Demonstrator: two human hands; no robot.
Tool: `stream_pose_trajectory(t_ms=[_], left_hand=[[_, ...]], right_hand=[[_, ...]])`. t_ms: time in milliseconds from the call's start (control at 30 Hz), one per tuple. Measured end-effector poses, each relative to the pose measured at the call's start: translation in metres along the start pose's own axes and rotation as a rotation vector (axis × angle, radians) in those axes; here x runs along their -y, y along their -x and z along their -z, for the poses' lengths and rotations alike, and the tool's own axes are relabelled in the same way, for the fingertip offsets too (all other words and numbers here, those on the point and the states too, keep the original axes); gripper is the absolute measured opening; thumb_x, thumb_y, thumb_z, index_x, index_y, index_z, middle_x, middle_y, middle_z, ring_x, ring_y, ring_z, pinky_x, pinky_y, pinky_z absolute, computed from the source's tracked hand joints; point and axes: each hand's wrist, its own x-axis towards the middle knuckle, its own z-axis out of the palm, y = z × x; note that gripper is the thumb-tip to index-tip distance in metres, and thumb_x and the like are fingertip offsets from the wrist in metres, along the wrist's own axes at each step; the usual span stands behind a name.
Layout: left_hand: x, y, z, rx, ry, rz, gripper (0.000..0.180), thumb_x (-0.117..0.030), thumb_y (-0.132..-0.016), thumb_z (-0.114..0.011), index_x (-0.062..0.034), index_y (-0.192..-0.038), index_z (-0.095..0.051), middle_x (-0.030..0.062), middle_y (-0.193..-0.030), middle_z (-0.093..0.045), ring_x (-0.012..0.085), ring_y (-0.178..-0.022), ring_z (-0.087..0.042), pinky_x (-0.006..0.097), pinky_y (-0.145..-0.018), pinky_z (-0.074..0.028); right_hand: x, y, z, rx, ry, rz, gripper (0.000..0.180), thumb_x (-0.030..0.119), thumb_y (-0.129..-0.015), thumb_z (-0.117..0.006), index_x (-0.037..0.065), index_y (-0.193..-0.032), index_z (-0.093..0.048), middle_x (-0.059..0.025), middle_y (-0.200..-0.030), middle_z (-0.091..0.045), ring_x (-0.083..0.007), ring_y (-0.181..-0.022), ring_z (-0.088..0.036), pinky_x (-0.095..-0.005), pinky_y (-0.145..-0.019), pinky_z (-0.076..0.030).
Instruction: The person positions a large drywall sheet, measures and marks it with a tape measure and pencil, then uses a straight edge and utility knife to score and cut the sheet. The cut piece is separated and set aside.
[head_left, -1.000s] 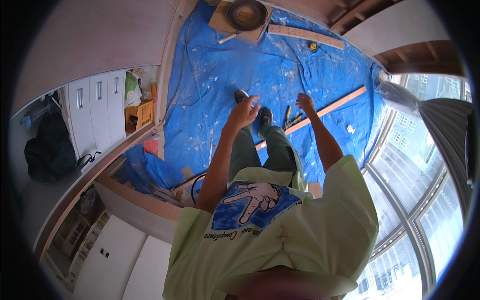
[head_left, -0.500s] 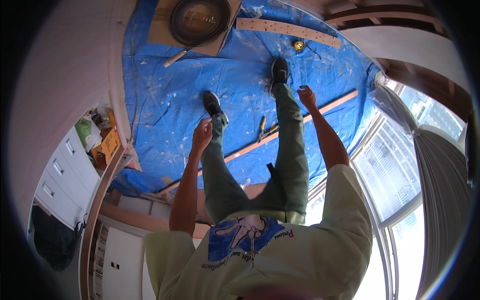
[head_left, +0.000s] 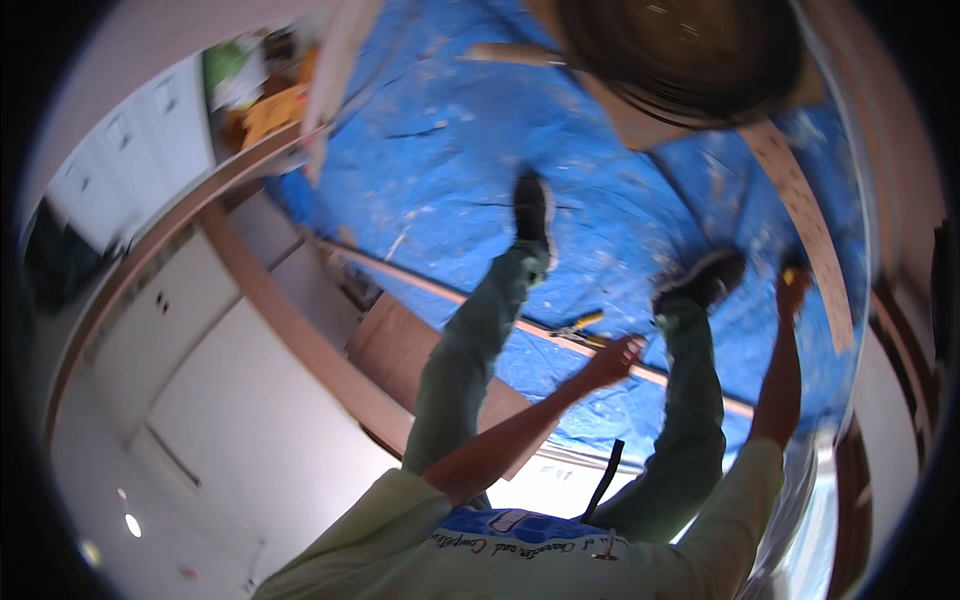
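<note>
Blue tarp (head_left: pixel 450 160) — two shoes, two hands

A blue plastic tarp (head_left: pixel 440 170) covers the floor. On it lies a long thin wooden strip (head_left: pixel 470 300), running from left to lower right under both legs. A small yellow-handled tool (head_left: pixel 583 322) lies just beside the strip, near the left hand (head_left: pixel 615 360). A round dark bucket (head_left: pixel 680 50) sits at the top, a flat wooden board (head_left: pixel 805 235) to its right.
</note>
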Motion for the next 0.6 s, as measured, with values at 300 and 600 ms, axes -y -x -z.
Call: stream_pose_trajectory(t_ms=[300,600], left_hand=[[-0.105,0.099,0.063,-0.072,-0.025,-0.247,0.048,-0.029,-0.097,-0.059,-0.0032,-0.136,-0.050,0.0225,-0.128,-0.058,0.0337,-0.114,-0.061,0.042,-0.096,-0.049],[-0.176,0.313,0.275,-0.097,0.314,-0.457,0.061,-0.040,-0.093,-0.067,-0.0039,-0.139,-0.050,0.0159,-0.117,-0.064,0.0299,-0.101,-0.066,0.039,-0.087,-0.054]], right_hand=[[0.186,0.030,0.315,0.789,-0.856,0.097,0.081,0.027,-0.072,-0.085,0.003,-0.136,-0.043,-0.0191,-0.117,-0.059,-0.0307,-0.110,-0.061,-0.0401,-0.092,-0.050],[0.442,0.056,0.729,0.769,-1.420,0.267,0.049,0.015,-0.077,-0.084,0.002,-0.115,-0.056,-0.0073,-0.104,-0.061,-0.0124,-0.082,-0.062,-0.0265,-0.065,-0.050]])
